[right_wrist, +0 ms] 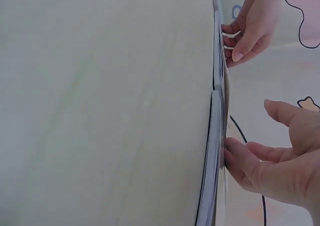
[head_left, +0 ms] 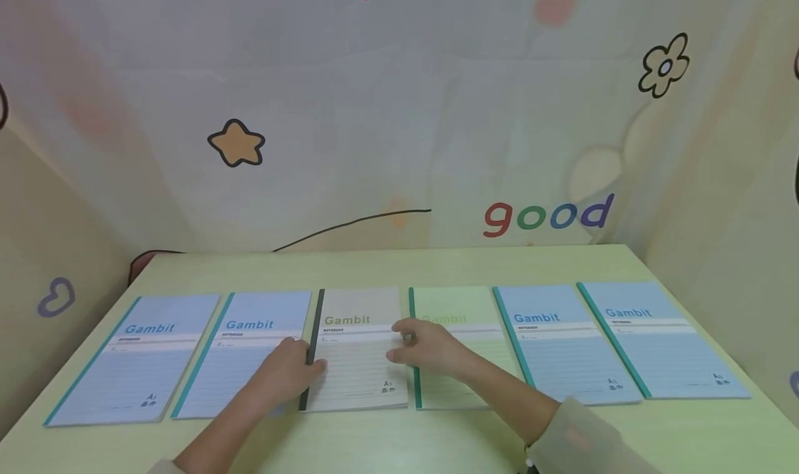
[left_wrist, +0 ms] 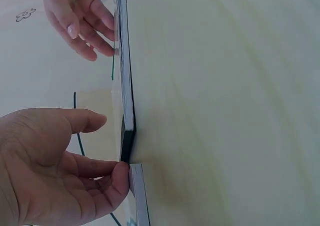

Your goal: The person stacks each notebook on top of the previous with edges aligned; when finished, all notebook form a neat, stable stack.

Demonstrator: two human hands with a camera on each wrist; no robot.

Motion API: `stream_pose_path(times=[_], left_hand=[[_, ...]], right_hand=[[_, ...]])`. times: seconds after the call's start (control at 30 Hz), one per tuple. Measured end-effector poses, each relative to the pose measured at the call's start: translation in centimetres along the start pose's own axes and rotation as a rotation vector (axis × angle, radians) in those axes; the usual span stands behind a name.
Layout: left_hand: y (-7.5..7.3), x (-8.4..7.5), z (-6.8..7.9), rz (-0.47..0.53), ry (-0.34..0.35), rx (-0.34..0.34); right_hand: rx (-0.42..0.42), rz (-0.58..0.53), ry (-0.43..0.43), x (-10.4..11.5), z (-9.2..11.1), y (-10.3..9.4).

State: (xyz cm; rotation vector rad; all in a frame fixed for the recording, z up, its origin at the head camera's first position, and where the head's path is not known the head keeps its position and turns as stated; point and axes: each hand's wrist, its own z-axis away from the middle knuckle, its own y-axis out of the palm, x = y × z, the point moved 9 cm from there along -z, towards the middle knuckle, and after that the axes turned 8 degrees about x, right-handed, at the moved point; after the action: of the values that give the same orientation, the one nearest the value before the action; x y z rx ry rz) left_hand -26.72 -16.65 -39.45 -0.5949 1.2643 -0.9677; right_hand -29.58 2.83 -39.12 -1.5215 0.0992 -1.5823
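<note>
A grey-white notebook (head_left: 358,373) with a black spine lies flat in the middle of a row of notebooks. My left hand (head_left: 288,371) is at its spine. In the left wrist view, the fingertips of my left hand (left_wrist: 65,171) touch down by the gap beside the black spine, and the thumb stands apart. Over the left part of the green notebook (head_left: 462,391), my right hand (head_left: 433,348) reaches toward the grey-white notebook's right edge. The right wrist view has my right hand (right_wrist: 280,161) with thumb and fingers apart, fingertips low at the notebooks' surface.
Two blue notebooks lie to the left, the outer one (head_left: 134,373) and the nearer one (head_left: 250,352). On the right are two more, the nearer blue notebook (head_left: 568,363) and the outer one (head_left: 662,356). The pale table (head_left: 374,269) meets a printed curtain (head_left: 374,148) behind.
</note>
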Motion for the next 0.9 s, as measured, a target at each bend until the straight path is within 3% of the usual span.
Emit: stream_pose_path(times=[0.27, 0.5, 0.73, 0.9], left_hand=[[-0.1, 0.2, 0.0, 0.088, 0.037, -0.016], [-0.1, 1.3, -0.2, 0.174, 0.016, -0.016], [0.5, 3.1, -0.5, 0.481, -0.054, 0.001], [0.8, 3.3, -0.3, 0.683, -0.061, 0.039]], right_hand=[[0.015, -0.001, 0.003, 0.2, -0.1, 0.6], [0.015, -0.01, 0.0, 0.0, -0.1, 0.7], [0.015, 0.0, -0.006, -0.1, 0.0, 0.7], [0.02, -0.003, -0.014, 0.0, 0.0, 0.6]])
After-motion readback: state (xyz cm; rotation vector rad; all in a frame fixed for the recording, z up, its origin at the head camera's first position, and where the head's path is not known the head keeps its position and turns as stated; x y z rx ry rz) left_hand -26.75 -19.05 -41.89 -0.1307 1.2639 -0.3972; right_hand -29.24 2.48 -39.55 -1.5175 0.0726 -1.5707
